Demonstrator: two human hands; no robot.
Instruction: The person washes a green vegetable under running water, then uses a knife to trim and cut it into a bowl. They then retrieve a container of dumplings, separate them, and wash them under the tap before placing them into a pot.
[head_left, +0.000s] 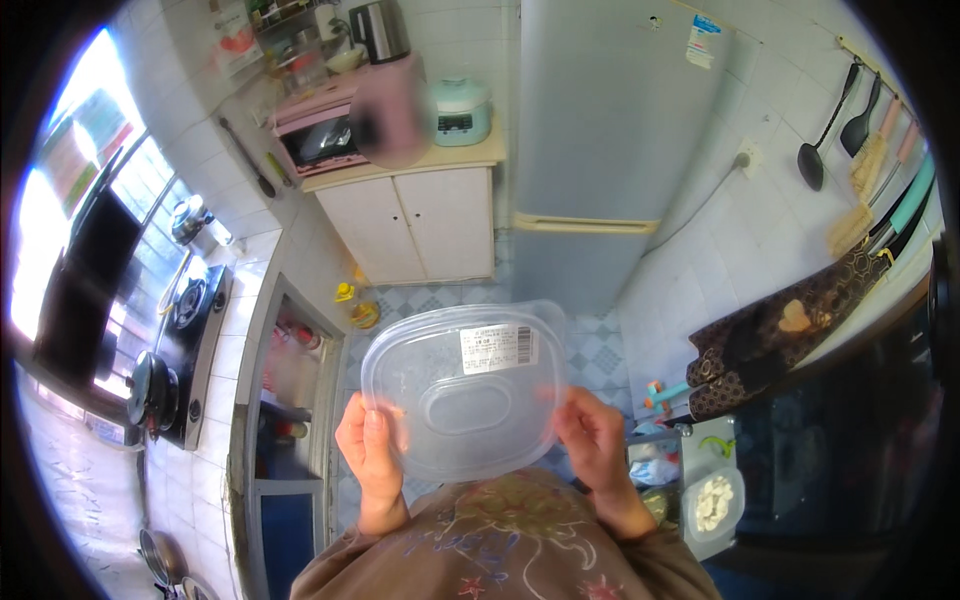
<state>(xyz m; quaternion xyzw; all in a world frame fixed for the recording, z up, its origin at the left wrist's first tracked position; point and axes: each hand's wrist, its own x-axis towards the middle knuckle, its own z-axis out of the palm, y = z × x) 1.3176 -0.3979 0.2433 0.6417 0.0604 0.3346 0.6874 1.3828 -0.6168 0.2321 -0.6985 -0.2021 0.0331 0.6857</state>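
A clear plastic container lid (469, 409) is held up in front of my body, with a white printed label (499, 349) near its far right corner. My left hand (369, 450) grips its left edge, the thumb lying on top. At the opposite edge my right hand (596, 442) pinches the rim between thumb and curled fingers. To the right, below my right hand, a clear plastic container (691, 517) holds pale sliced pieces (712, 504); what they are I cannot tell for sure.
On the left a gas stove (196, 337) with a lidded pan (148, 388) stands on the tiled counter (217, 360). Ahead are a white cabinet (409, 225), a bottle of yellow oil (365, 311) on the floor and a tall fridge (592, 150). Ladles (811, 165) hang on the right wall.
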